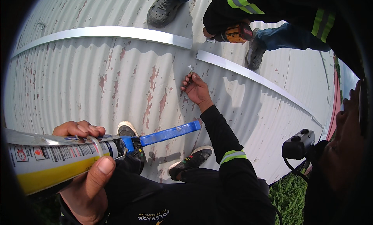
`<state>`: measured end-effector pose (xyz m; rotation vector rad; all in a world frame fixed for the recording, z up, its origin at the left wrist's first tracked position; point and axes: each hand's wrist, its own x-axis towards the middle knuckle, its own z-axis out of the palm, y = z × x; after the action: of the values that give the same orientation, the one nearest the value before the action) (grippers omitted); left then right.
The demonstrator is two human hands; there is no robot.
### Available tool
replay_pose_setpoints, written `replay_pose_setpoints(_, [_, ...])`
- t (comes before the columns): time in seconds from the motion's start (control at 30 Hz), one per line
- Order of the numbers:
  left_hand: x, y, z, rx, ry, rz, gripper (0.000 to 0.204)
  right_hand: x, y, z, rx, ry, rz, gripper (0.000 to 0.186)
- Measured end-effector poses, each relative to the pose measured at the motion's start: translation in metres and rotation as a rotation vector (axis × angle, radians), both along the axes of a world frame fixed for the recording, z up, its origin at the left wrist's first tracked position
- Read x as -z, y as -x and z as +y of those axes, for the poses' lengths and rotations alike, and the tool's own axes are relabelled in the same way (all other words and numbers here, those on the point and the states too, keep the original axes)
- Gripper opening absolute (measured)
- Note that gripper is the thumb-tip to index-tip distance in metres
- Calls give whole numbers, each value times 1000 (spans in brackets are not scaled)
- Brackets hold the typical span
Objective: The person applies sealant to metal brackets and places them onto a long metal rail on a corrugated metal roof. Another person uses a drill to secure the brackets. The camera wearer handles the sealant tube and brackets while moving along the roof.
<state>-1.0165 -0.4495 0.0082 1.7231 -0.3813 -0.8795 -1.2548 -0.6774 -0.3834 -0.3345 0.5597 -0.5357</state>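
While left fingers (74, 128) grip one canister (54, 161), right fingers (186, 82) pinch one small piece (190, 68) near two rails (116, 32) (248, 74).

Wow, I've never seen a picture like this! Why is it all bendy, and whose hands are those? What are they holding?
There's no robot here, just a person with two bare hands. A wide, round-seeing camera on their head looks down, so straight things bend near the edges.

The left hand has its grip around a white-and-yellow tube, which has a long blue part beside its end. The right hand pinches a small thing with a whitish tip, too small to name surely.

Underneath is a wavy, pale sheet with peeling paint. Two long, shiny strips lie on it: a left strip and a right strip, with a gap between. At the top, another person has an orange-and-black power tool.
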Motion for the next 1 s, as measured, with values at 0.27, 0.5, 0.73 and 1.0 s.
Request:
replay_pose_setpoints(0.27, [1,0,0,5,10,-16,57,0,0,1,3,-5,-11,17])
replay_pose_setpoints(0.5, [3,0,2,-7,31,-7,57,0,-1,1,8,1,-11,17])
replay_pose_setpoints(0.73, [1,0,1,3,1,-11,57,-1,-2,1,7,-3,-18,17])
replay_pose_setpoints(1.0, [6,0,1,9,69,5,56,-1,-2,2,15,6,2,18])
